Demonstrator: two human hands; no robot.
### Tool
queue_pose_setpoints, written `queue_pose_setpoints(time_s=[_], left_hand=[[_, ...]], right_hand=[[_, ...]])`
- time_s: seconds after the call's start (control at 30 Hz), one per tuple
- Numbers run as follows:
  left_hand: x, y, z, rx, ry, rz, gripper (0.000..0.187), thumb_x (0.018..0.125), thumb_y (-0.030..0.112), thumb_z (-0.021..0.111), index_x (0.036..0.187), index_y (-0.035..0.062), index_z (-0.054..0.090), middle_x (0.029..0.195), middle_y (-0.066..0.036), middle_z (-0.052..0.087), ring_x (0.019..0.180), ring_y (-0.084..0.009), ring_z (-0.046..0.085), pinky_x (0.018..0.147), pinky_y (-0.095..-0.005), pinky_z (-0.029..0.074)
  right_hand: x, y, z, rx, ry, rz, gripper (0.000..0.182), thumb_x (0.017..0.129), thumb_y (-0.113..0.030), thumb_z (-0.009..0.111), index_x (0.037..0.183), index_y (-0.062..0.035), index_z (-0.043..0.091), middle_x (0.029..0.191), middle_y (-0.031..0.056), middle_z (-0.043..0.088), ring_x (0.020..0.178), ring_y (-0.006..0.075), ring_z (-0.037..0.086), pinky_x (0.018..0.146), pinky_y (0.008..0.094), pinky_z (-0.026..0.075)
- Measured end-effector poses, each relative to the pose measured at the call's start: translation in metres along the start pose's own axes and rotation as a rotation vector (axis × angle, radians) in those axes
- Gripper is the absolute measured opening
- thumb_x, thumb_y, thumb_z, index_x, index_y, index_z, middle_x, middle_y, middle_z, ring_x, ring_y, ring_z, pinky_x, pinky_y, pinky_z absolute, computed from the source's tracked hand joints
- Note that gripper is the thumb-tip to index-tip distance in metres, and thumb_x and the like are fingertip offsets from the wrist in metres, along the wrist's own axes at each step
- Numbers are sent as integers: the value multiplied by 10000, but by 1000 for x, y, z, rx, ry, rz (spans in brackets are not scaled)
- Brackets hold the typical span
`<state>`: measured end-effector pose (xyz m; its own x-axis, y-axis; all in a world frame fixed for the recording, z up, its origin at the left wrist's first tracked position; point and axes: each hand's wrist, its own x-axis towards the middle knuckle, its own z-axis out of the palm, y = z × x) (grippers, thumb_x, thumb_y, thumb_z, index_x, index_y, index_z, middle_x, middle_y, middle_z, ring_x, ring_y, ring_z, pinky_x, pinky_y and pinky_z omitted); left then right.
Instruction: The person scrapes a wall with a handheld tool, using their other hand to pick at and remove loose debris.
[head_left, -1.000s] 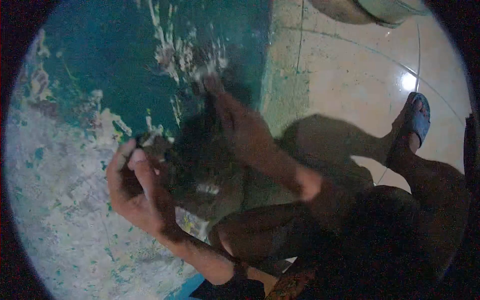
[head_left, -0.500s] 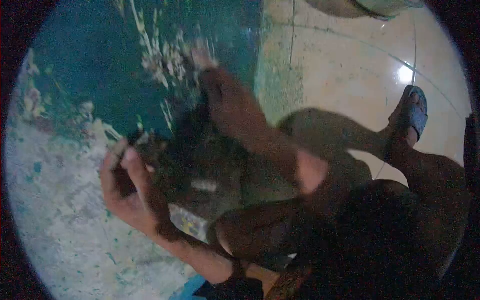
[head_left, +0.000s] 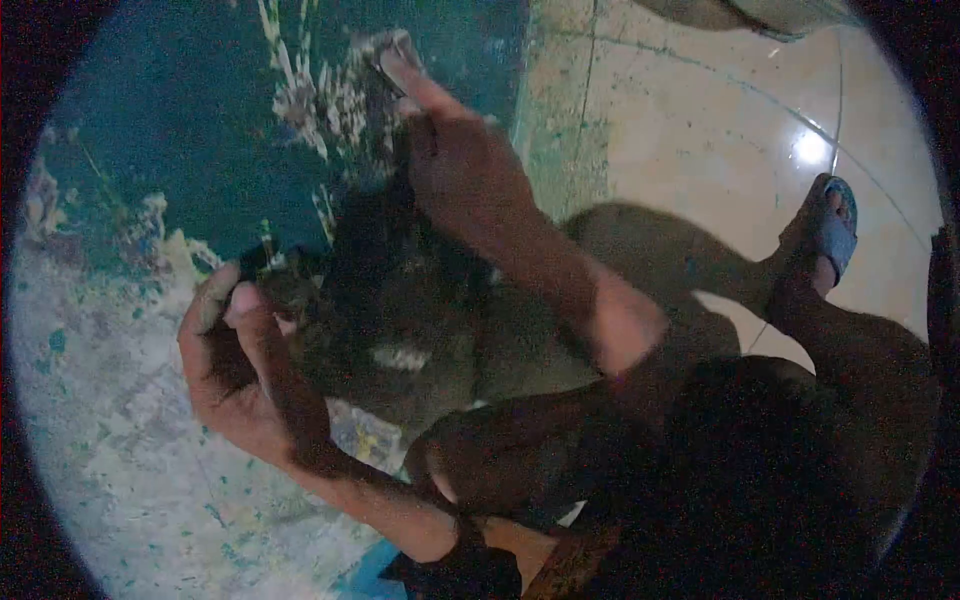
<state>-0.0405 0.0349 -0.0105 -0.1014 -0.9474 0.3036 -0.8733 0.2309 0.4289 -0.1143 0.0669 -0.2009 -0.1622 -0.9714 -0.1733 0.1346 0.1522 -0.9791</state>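
Observation:
My right hand (head_left: 465, 155) reaches over a dark green surface (head_left: 205, 130), its thumb stretched forward and the other fingers folded under. A pale grey lump (head_left: 388, 45) shows at its fingertips; what it is I cannot tell. Beside these fingers lies a patch of whitish-grey crumbs and streaks (head_left: 325, 110) stuck to the green. Lower left, my left hand (head_left: 245, 370) is curled, thumb against the forefinger, which looks coated in grey. Its fingertips hover near the ragged border between the green area and a pale, smeared area (head_left: 130, 440).
On the right are beige floor tiles (head_left: 680, 130) speckled with green, with a bright light reflection. My foot in a grey-blue sandal (head_left: 837, 240) stands there. A rounded object (head_left: 750, 12) is cut off at the top. A blue item (head_left: 370, 572) shows at the bottom, and my knees fill the lower right.
My right hand has moved up and away across the green surface, and its blur has lessened. My left hand has shifted a little to the left, still curled.

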Motion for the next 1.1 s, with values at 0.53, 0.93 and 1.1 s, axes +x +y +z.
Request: queue_pose_setpoints(time_s=[0.53, 0.93, 1.1], left_hand=[[2, -12, -1, -12, 30, 26, 254, 1000, 166, 688, 1168, -23, 679, 930, -71, 686, 725, -114, 596, 654, -251, 483], [3, -4, 3, -106, 52, -8, 249, 994, 158, 690, 1165, -24, 680, 913, -84, 706, 722, -121, 615, 663, -258, 499], [-5, -8, -4, -67, 34, -19, 233, 993, 161, 693, 1156, -7, 693, 921, -83, 710, 722, -116, 616, 662, -253, 496]], right_hand=[[68, -31, -32, -5, 205, -201, 387, 1085, -224, 438, 1455, -139, 512, 1322, 251, 625, 1148, 486, 617, 955, 537, 532], [42, -29, -29, -104, 69, -57, 398, 1082, -277, 446, 1469, -198, 496, 1258, 261, 651, 1065, 491, 645, 858, 568, 555], [24, -14, -8, -63, 71, -143, 448, 1086, -237, 448, 1533, -214, 429, 1338, 270, 608, 1092, 496, 633, 883, 548, 550]])
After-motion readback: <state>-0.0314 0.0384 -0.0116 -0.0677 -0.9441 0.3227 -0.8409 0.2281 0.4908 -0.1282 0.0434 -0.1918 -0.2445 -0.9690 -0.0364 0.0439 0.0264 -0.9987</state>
